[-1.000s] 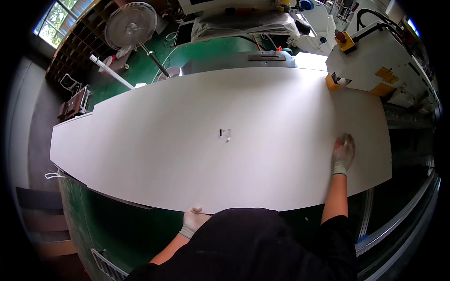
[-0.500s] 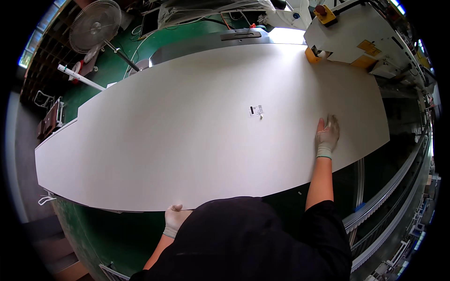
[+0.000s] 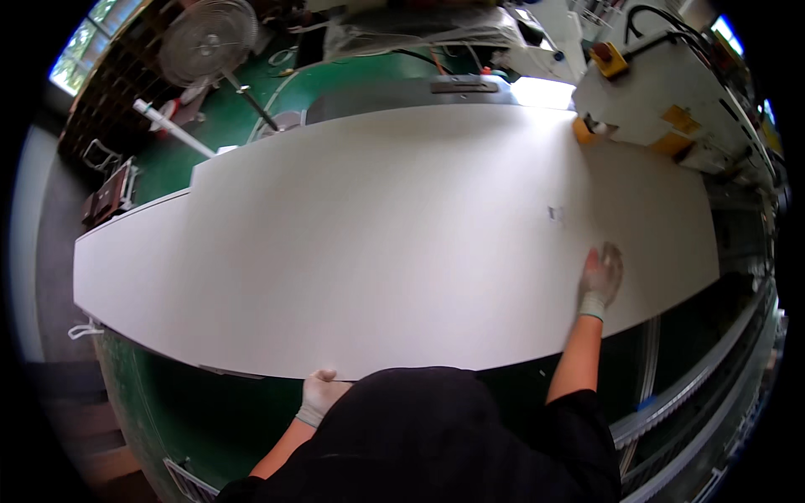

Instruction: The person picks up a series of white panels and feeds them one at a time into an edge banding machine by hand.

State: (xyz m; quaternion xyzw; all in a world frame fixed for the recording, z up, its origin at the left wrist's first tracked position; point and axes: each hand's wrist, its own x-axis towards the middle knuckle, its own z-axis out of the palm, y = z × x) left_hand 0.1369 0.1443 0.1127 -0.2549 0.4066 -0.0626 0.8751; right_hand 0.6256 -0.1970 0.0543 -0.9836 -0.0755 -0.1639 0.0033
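Observation:
A large white board [image 3: 377,243] lies flat in front of me, reaching from far left to far right. My left hand [image 3: 321,394], in a pale glove, grips the board's near edge just left of my body. My right hand [image 3: 601,277], also gloved, rests flat with fingers spread on the board's top face near its right end. A small dark mark [image 3: 553,213] sits on the board a little beyond my right hand.
A white machine [image 3: 662,101] with yellow parts stands at the board's far right corner. A pedestal fan [image 3: 210,42] and a white tube [image 3: 172,127] stand on the green floor [image 3: 251,109] at the back left. Rails [image 3: 679,402] run along the lower right.
The board has slid further right toward the white machine. Both hands keep their hold, and the dark mark now lies closer to the right end of the view.

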